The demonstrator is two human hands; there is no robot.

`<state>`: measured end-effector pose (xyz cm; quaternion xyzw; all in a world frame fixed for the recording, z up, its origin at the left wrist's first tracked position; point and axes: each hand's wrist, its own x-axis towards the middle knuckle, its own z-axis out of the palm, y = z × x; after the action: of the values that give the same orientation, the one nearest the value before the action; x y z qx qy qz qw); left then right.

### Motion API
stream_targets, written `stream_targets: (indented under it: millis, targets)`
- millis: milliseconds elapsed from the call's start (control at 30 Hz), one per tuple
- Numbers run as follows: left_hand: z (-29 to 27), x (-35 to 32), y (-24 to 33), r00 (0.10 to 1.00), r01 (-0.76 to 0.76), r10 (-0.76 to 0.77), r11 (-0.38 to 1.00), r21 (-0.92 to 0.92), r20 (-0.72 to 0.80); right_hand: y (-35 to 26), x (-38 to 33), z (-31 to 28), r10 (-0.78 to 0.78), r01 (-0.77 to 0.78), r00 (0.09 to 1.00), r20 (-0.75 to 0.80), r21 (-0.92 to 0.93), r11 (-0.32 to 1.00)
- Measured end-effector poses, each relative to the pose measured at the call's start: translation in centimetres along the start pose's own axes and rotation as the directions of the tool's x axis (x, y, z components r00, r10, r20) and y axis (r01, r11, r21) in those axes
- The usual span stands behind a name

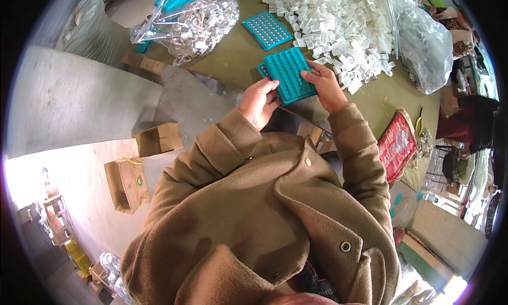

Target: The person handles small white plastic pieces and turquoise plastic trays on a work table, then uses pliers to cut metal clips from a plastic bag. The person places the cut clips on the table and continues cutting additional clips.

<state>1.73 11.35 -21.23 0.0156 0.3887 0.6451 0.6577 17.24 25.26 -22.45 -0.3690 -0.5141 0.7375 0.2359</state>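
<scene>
Between both hands I hold a teal plastic tray with rows of wavy grooves, tilted above the table's near edge. My left hand grips its lower left side, thumb on the face. My right hand pinches the right edge with the thumb on top and fingers behind. A second teal piece with small round holes or beads peeks out behind the left edge; whether it is held or lies on the table I cannot tell. Just beyond lies another teal tray filled with rows of small silvery round pieces.
A large heap of clear plastic pieces covers the far right of the table. At the far left sits a clear bag of silvery parts. A red cushion and yellow-handled pliers lie to the right. Cardboard boxes stand lower left.
</scene>
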Motion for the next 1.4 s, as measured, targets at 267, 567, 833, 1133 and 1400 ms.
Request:
stream_targets:
  millis: [267, 567, 833, 1133, 1400]
  targets:
    - [-0.9, -0.5, 0.3, 0.999, 0.017, -0.017, 1.000, 0.023, -0.027, -0.1, 1.7, 0.6, -0.033, 0.041, 0.999, 0.033, -0.315, 0.948]
    - [-1.3, -0.1, 0.2, 1.000, 0.007, -0.005, 0.989, 0.147, -0.015, -0.3, 0.8, 2.0, -0.333, 0.157, 0.943, -0.003, -0.877, 0.454]
    - [-3.3, -1.9, -0.2, 0.983, -0.081, 0.097, 0.991, 0.108, -0.154, -0.2, 1.1, 2.1, -0.343, 0.119, 0.934, -0.103, -0.815, 0.567]
    - [-4.2, -1.5, -1.6, 0.948, 0.103, -0.152, 0.978, -0.183, -0.281, 1.4, 0.5, 3.0, -0.380, 0.225, 0.925, 0.013, -0.823, 0.521]
    - [-4.3, -2.2, -2.2, 0.995, 0.008, 0.009, 0.987, 0.159, -0.101, 3.2, -2.3, 6.4, -0.463, 0.221, 0.885, -0.044, -0.837, 0.502]
